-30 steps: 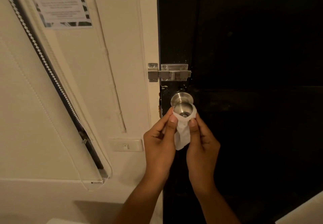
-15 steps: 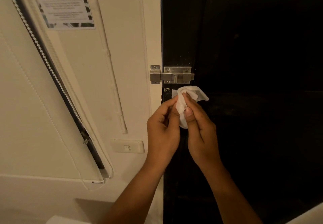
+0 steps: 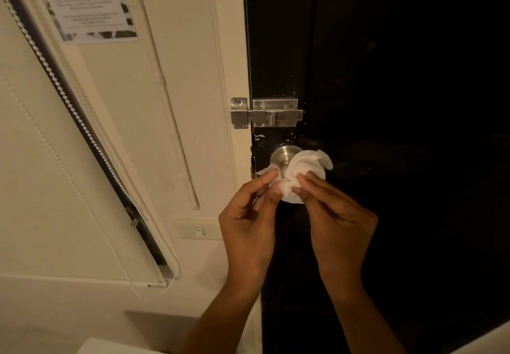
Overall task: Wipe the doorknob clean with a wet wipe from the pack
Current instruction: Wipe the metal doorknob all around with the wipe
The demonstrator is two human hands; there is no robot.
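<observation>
Against the dark door [image 3: 386,77], below the bolt latch [image 3: 266,113], my left hand [image 3: 248,221] and right hand [image 3: 339,224] each pinch the wet wipe [image 3: 303,168], now draped over the doorknob [image 3: 284,153]. A second ago it hung beneath the knob; I judge the top and right side are getting wiped.

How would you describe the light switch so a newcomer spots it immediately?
Start at the dark door and move left onto the cream wall. Below the steel slide bolt, level with the left hand, sits the light switch: a pale rectangular plate with one small rocker, the wall's only fitting there.
</observation>
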